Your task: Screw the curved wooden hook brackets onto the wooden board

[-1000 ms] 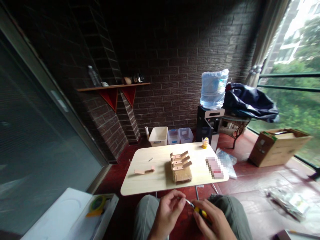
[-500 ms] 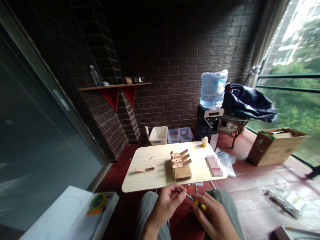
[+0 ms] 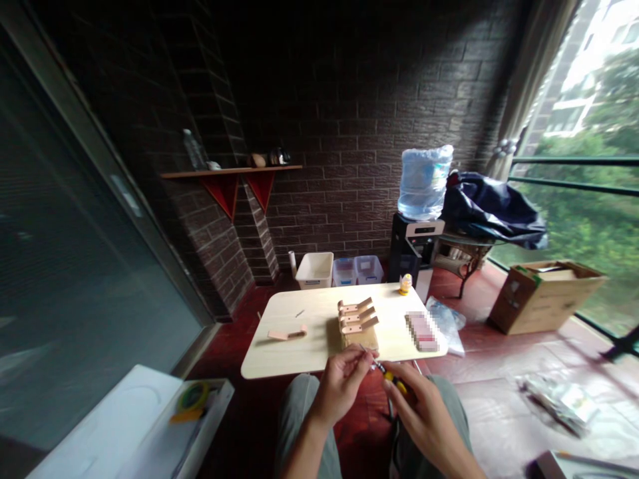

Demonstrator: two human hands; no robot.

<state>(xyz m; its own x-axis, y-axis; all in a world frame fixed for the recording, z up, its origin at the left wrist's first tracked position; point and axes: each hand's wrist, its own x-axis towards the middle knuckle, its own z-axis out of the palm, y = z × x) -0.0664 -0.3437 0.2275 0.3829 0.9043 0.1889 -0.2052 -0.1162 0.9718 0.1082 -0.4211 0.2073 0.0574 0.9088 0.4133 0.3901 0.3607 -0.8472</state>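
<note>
A screwdriver [image 3: 397, 384] with a yellow and black handle is held over my lap, near the table's front edge. My right hand [image 3: 422, 406] is closed around its handle. My left hand [image 3: 342, 379] pinches the thin metal shaft near its far end; whether a small part sits there too I cannot make out. Just beyond my hands, several copper-coloured bent strips [image 3: 357, 319] lie side by side on a brown block [image 3: 360, 338]. A similar loose strip [image 3: 288, 334] is on the table to the left, with a small thin metal piece [image 3: 300, 313] behind it.
The pale folding table [image 3: 309, 359] also bears a blurred pink rectangular object [image 3: 422, 330] and a small yellow-and-white container [image 3: 405, 284]. Plastic bins [image 3: 315, 271] and a water dispenser [image 3: 415, 246] stand behind. At right is a cardboard box [image 3: 544, 299]; at lower left, an open white case [image 3: 204, 426].
Both hands have risen slightly toward the table edge with the screwdriver, now overlapping the front of the brown block in view. The view has shifted a little; the things on the table stay put.
</note>
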